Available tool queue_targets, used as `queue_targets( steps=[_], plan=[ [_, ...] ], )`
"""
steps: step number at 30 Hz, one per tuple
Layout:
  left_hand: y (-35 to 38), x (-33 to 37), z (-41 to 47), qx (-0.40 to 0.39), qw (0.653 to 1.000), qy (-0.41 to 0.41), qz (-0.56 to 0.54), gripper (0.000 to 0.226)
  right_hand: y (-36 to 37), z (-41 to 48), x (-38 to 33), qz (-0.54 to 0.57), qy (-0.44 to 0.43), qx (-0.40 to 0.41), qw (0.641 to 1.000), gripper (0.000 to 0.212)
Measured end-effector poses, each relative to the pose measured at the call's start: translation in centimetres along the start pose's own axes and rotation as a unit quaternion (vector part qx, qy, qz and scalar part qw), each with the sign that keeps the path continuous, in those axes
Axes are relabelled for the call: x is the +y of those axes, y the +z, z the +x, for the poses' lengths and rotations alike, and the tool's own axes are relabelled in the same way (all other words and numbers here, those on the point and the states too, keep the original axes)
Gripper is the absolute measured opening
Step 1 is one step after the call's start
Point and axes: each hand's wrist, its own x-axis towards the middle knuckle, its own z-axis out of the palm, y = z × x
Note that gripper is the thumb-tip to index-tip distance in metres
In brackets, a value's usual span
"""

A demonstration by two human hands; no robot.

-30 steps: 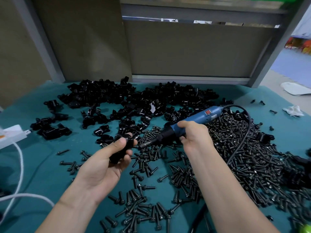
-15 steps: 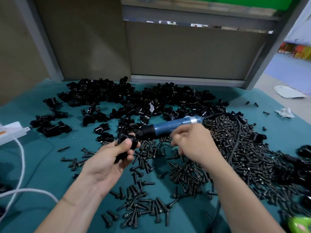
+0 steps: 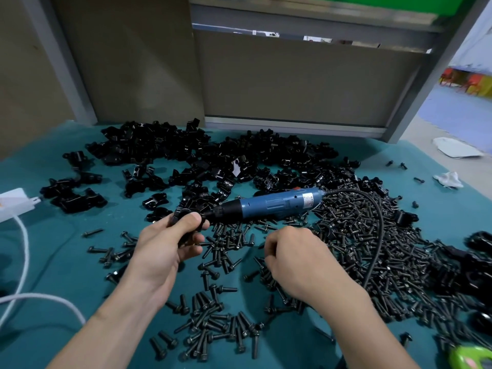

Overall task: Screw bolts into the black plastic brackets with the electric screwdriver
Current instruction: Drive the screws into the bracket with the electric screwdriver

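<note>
Two hands low over the cloth. My left hand (image 3: pixel 165 251) grips one black bracket (image 3: pixel 190 233), thumb on top, fingers curled underneath, lifted just off the table. My right hand (image 3: pixel 298 259) is knuckles-up with its fingers curled down into the loose bolts (image 3: pixel 213 323); from this angle I can't tell whether it has one pinched or nothing at all.

The electric screwdriver (image 3: pixel 274 206) is in neither hand. It lies on its side just beyond my right hand, blue body to the right, black nose pointing left at the bracket right beside my thumb. Whether the bit touches the bracket I can't make out. Its black cable (image 3: pixel 378 235) leaves the right end and loops toward me across the big bolt pile (image 3: pixel 354 243) on the right.

Farther off, a heap of brackets (image 3: pixel 213 155) runs along the far side of the teal table (image 3: pixel 66 262). At the left edge sits a white power strip (image 3: pixel 13 206) with a white cord (image 3: pixel 24 249). Far right lies a white rag (image 3: pixel 448 179), and something bright green (image 3: pixel 468 355) sits at the near right corner.
</note>
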Motion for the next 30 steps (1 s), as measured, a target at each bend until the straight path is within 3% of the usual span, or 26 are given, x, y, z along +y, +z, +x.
queue_targets(
  steps=[4, 9, 14, 17, 21, 24, 27, 30],
  plan=[
    [0.3, -0.3, 0.0, -0.011, 1.000, 0.013, 0.009, 0.014, 0.6, 0.3, -0.4, 0.032, -0.013, 0.032, 0.999, 0.016],
    [0.6, -0.5, 0.0, -0.028, 0.999, 0.034, 0.031, 0.017, 1.0, 0.6, -0.5, 0.150, -0.020, 0.074, 0.986, 0.022],
    [0.5, -0.5, -0.3, -0.014, 0.998, 0.052, 0.016, 0.020, 1.3, 0.1, -0.8, 0.090, -0.021, 0.088, 0.992, 0.012],
    [0.3, -0.3, -0.1, 0.008, 0.998, 0.065, 0.015, 0.013, 1.2, -0.1, -1.6, 0.082, -0.072, 0.126, 0.986, 0.011],
    [0.3, -0.3, 0.0, 0.019, 0.997, 0.069, 0.017, 0.009, 1.7, -0.7, -3.2, 0.142, -0.102, 0.081, 0.981, 0.015],
    [0.4, -0.4, 0.0, 0.017, 0.997, 0.072, 0.031, 0.007, 2.5, -0.6, -4.2, 0.123, -0.103, 0.065, 0.985, 0.025],
    [0.3, -0.6, 0.0, 0.009, 0.996, 0.073, 0.040, 0.010, 2.8, -0.4, -4.8, 0.106, -0.123, 0.037, 0.986, 0.017],
    [0.3, -0.7, 0.0, 0.004, 0.996, 0.075, 0.047, 0.013, 3.0, -0.4, -4.7, 0.096, -0.115, 0.030, 0.988, 0.025]
  ],
)
